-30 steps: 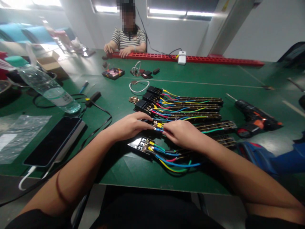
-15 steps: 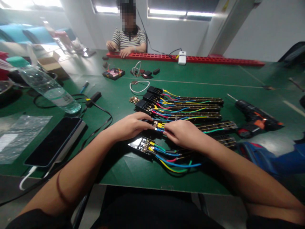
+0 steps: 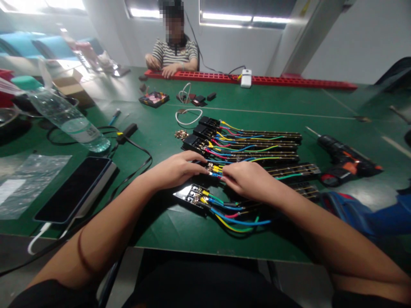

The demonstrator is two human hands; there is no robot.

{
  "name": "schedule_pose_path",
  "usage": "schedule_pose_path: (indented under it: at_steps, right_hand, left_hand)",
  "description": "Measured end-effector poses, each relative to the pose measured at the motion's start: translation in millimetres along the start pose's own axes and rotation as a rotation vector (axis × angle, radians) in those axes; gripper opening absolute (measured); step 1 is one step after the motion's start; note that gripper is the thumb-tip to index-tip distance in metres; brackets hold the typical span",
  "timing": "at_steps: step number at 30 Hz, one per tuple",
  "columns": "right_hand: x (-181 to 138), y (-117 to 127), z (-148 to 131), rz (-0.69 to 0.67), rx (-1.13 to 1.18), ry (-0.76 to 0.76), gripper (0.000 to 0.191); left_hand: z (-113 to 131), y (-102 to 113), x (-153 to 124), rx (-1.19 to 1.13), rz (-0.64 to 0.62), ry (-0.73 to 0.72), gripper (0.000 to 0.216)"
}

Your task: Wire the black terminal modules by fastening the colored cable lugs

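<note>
My left hand (image 3: 180, 170) reaches in from the left, its fingers and thumb closed around the end of a black terminal block (image 3: 210, 167) with yellow-sleeved wire lugs. Against the same end, my right hand (image 3: 246, 180) is closed in a pinch on a wire lug (image 3: 216, 175) with a blue sleeve; the fingertips partly hide it. Nearer me lies another terminal block (image 3: 193, 193) with yellow, green, blue and red wires (image 3: 237, 221). Behind my hands, several similar blocks (image 3: 195, 143) lie side by side, wired to long black strips (image 3: 272, 141) with metal rails.
A small heap of brass-coloured screws (image 3: 180, 135) sits beyond my left hand. On the right are a power screwdriver (image 3: 346, 156) and a blue tool (image 3: 356, 214). A phone (image 3: 75, 188), plastic bottle (image 3: 73, 124) and cable (image 3: 143, 150) lie left. Across the table sits a person (image 3: 176, 51) behind a red rail (image 3: 272, 80).
Both my hands stay almost in place at the terminal block. The whole view shifts very slightly.
</note>
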State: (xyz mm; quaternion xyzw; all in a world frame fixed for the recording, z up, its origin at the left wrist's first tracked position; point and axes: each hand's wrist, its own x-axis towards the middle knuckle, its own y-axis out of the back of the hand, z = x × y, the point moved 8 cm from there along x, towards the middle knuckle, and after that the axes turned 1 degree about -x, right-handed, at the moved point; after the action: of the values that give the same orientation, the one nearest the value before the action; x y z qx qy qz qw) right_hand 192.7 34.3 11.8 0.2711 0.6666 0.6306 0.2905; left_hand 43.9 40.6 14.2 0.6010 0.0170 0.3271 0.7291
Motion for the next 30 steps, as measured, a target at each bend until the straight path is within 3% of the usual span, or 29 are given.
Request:
schedule_pose_path:
  at_steps: [30]
  right_hand:
    - [0.8, -0.3, -1.6, -0.027, 0.036, -0.001, 0.024]
  left_hand:
    - [-0.8, 0.3, -0.6, 0.002, -0.003, 0.004, 0.033]
